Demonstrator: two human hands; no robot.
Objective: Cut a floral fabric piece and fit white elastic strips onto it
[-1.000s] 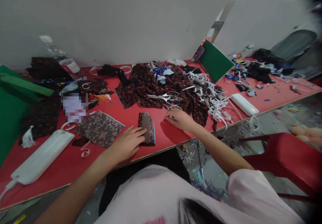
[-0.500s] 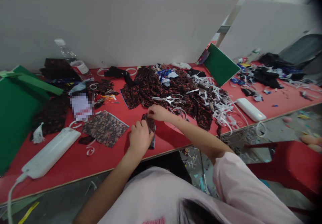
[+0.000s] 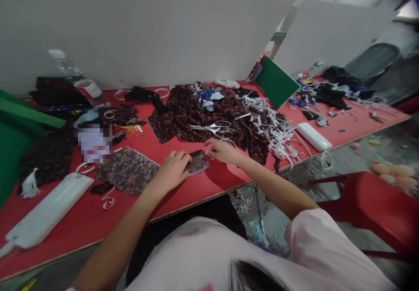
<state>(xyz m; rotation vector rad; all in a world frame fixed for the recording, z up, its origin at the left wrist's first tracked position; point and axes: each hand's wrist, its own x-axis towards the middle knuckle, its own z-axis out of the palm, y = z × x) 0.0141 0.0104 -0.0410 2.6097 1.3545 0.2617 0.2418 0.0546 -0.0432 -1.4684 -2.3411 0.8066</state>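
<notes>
A small piece of dark floral fabric (image 3: pixel 198 163) with a pale blue lower edge lies on the red table between my hands. My left hand (image 3: pixel 174 169) is closed over its left end, fingers bent and partly covering it. At the upper right corner, my right hand (image 3: pixel 221 151) pinches the fabric between thumb and fingertips. Left of my left hand, a larger floral fabric piece (image 3: pixel 126 171) lies flat. Scissors (image 3: pixel 212 128) rest beyond my hands on a heap of dark floral cloth (image 3: pixel 183 112).
White strips (image 3: pixel 279 145) are piled at the heap's right. A white power strip (image 3: pixel 49 210) lies front left, another white block (image 3: pixel 313 136) at right. A plastic bottle (image 3: pixel 87 88) leans at the back left. Green boards (image 3: pixel 276 81) stand at both sides; a red stool (image 3: pixel 376 208) stands right.
The small fabric piece, bunched upright under my hands before, now lies spread sideways. My right hand has moved right with its corner, my left hand slightly left. The view has shifted a little right.
</notes>
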